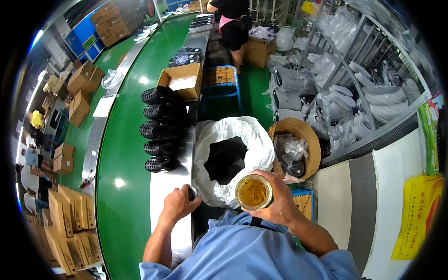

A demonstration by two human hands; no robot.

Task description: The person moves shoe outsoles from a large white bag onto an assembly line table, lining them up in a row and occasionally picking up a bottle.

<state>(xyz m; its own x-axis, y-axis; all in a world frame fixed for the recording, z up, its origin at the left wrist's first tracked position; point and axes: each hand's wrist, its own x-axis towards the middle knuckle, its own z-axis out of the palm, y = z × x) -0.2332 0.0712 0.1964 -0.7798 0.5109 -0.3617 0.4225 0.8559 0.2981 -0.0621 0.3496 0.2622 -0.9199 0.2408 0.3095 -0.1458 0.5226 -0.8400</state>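
My right hand (pixel 278 198) is wrapped round an open-topped glass jar (pixel 253 192) of amber liquid with bits in it, possibly tea. It is held close to my body, near the front rim of a big white plastic bag (pixel 254 140) whose mouth gapes over a dark inside. Left of the bag, my left hand (pixel 179 205) is closed on a small dark round cap (pixel 192 192) with a silvery edge, above the steel bench edge. Several black perforated clogs (pixel 161 130) lie in a row on the bench, beyond my left hand.
A cardboard box (pixel 198 79) sits at the bench's far end. To the right stand a carton of bagged things (pixel 310 154) and a metal rack (pixel 373 130) with plastic-wrapped pieces. A person (pixel 233 32) in black stands ahead. Brown boxes (pixel 70 224) are stacked at the left.
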